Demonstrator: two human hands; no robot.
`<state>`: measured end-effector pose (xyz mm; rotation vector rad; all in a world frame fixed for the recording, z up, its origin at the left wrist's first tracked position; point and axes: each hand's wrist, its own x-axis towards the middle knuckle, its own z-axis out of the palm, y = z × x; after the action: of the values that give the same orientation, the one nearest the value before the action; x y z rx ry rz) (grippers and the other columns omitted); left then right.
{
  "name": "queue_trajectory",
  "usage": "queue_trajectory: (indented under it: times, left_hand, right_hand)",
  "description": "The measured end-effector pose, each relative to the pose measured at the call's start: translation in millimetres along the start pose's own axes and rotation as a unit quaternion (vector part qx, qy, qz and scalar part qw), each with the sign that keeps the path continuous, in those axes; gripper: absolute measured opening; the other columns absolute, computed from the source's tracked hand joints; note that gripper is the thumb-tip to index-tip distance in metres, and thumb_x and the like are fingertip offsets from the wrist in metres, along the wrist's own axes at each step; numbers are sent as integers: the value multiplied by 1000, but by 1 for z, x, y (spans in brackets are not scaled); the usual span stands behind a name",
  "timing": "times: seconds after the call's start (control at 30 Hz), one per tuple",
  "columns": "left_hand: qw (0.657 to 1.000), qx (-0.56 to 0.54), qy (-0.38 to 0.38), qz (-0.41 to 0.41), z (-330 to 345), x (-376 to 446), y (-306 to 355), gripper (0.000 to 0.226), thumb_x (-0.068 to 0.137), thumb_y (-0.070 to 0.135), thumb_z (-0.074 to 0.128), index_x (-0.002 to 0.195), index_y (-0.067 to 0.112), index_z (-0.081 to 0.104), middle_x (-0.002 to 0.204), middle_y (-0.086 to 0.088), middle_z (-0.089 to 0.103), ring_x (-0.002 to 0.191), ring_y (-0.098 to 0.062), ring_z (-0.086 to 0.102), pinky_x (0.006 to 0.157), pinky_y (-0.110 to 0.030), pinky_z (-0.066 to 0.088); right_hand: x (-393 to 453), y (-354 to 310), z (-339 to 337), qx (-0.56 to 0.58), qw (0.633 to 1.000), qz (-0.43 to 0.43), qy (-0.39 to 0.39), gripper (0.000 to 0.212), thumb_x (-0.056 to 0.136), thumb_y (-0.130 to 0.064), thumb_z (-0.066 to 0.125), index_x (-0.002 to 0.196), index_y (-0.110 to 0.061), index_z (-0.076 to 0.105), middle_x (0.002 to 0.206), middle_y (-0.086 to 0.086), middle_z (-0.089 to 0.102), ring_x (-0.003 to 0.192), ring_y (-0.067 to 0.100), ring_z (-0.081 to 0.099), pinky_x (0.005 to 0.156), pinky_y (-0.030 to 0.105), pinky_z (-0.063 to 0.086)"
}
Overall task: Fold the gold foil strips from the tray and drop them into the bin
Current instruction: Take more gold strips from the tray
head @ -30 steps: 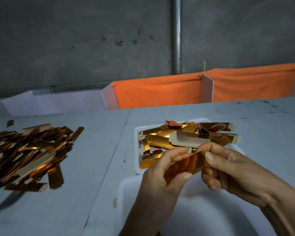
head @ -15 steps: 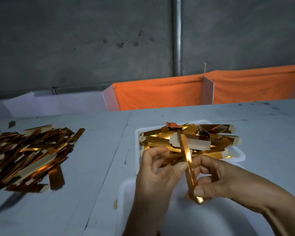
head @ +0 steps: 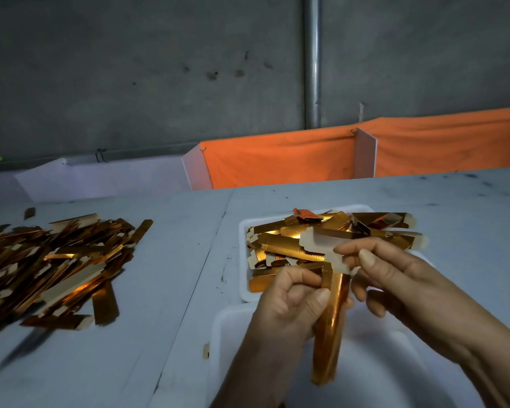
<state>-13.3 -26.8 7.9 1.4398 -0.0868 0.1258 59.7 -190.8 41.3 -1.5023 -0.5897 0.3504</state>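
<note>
The gold foil strip [head: 330, 328] now hangs almost straight down, with its low end over the white bin [head: 230, 325]. One second ago it lay sideways between the two hands, and half a second ago it was tipped up on a slant. So it has been turned and pulled long. Its top end shows a pale paper tab that looks bent over, right at the fingertips.

The left hand [head: 289, 301] holds the strip near the top, with the thumb pressed on the gold side and the fingers curled behind it. The right hand [head: 395, 278] pinches the pale tab at the very top with thumb and first finger. Both hands are closed on the same strip.

I think the fold is being made at the top end right now. The strip is already above the bin, so once the fold is done, letting go should be enough to drop it in. The bin looks like it has no strips in it where I can see.

Behind the hands, the white tray [head: 243, 231] is full of more gold strips, so a lot of work is left. The tray sits just behind the bin, near the front edge of the tabletop [head: 468, 207]. Far off to the left lies a big loose pile of strips [head: 50, 266]. An orange cloth [head: 277, 160] hangs along the back edge.
</note>
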Motion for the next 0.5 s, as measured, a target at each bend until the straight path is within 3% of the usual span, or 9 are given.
queue_trajectory:
  times: [0.1, 0.2, 0.33, 0.5]
  left_hand:
    - [998, 59, -2, -10, 2, 1, 0, 25, 89, 29, 53, 111, 20, 51, 99, -5, 72, 92, -24, 69, 86, -45, 54]
    - [990, 138, 28, 21, 8, 0, 1, 18, 93, 32, 51, 110, 29, 55, 96, 4, 72, 89, -12, 69, 73, -25, 55]
    - [942, 313, 67, 104, 15, -4, 6, 53, 71, 62, 59, 121, 48, 53, 108, 31, 58, 104, 13, 51, 82, -5, 43]
    - [895, 419, 73, 132, 18, -5, 5, 59, 86, 43, 62, 140, 41, 38, 127, 27, 46, 116, 10, 40, 90, 0, 35]
  right_hand:
    - [1, 2, 1, 42, 999, 10, -13, 25, 77, -29, 61, 89, -9, 71, 68, 8, 58, 55, 11, 51, 45, 19, 40]
    - [3, 4, 0, 70, 996, 41, -23, 22, 72, -19, 65, 86, -2, 68, 61, 11, 58, 48, 12, 52, 44, 19, 45]
    - [4, 6, -1, 131, 990, 52, -5, 26, 67, -8, 64, 92, -6, 70, 65, 9, 55, 46, 15, 56, 41, 20, 47]
    - [3, 5, -2, 164, 985, 54, -25, 26, 70, -3, 59, 93, -7, 70, 68, 12, 55, 48, 17, 57, 41, 22, 48]
